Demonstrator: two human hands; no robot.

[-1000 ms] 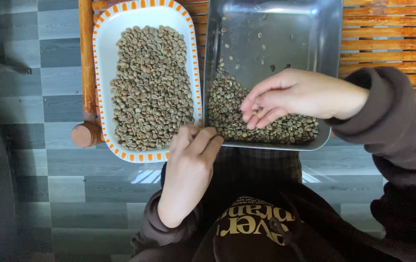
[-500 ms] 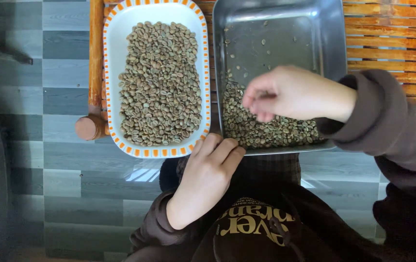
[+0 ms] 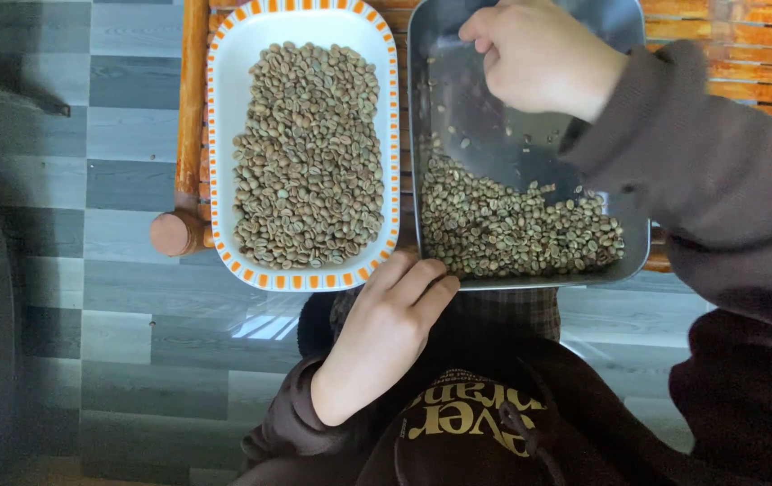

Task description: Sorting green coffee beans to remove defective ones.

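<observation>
left hand [image 3: 384, 335]: lying at the near edge between the two dishes, fingers together and loosely bent, fingertips touching the near left corner of the metal tray [image 3: 530, 135]; gripping nothing that can be seen.

right hand [image 3: 539, 54]: reaching over the far part of the metal tray, fingers curled inward and bunched together; whether anything is pinched between them cannot be told.

metal tray: rectangular, grey steel, sitting on the right, its near end tilting down toward the person. green coffee beans [image 3: 512, 229] are piling against its near wall; a few loose ones are lying scattered on the bare far floor of the tray, just below the right hand.

white dish [image 3: 224, 135]: oblong, with an orange-and-white checked rim, sitting just beside the tray on its left. a thick heap of the same pale beans [image 3: 309, 153] is filling most of it.

wooden slatted seat [image 3: 746, 54]: orange-brown, bearing both dishes; a rounded post end [image 3: 175, 234] is showing at the left near corner.

floor [image 3: 116, 297]: grey plank pattern, lying below.

dark brown sleeves [image 3: 719, 180]: covering both arms to the wrist.
</observation>
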